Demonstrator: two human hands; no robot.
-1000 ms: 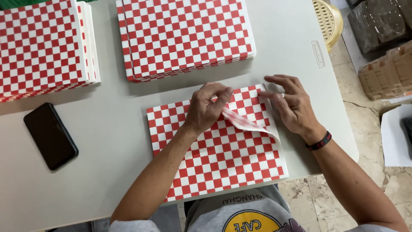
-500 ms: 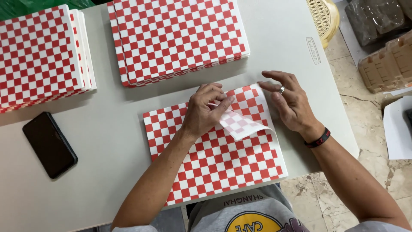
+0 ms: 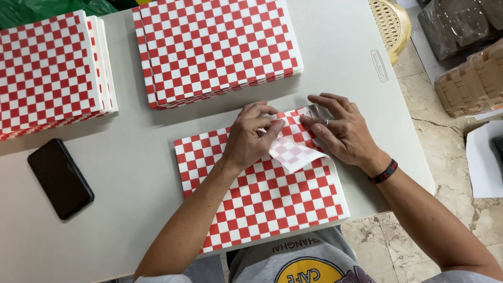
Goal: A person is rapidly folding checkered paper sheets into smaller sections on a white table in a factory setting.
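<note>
A red-and-white checkered paper sheet (image 3: 262, 196) lies on the grey table (image 3: 141, 178) in front of me. Its far right corner (image 3: 293, 154) is folded back toward me, showing the paler underside. My left hand (image 3: 250, 137) presses and pinches this folded flap at its upper edge. My right hand (image 3: 340, 130) rests flat on the sheet's far right edge beside the fold, fingers spread, with a ring on one finger and a dark wristband on the wrist.
Two stacks of the same checkered paper lie further back, one in the middle (image 3: 215, 47) and one at the left (image 3: 50, 73). A black phone (image 3: 60, 178) lies at the left. Off the table's right edge are a woven basket (image 3: 390, 23), wrapped packages (image 3: 471, 78) and tiled floor.
The folded corner has been pulled further down onto the sheet and flattened. Both hands have stayed at the fold, and the view has shifted slightly.
</note>
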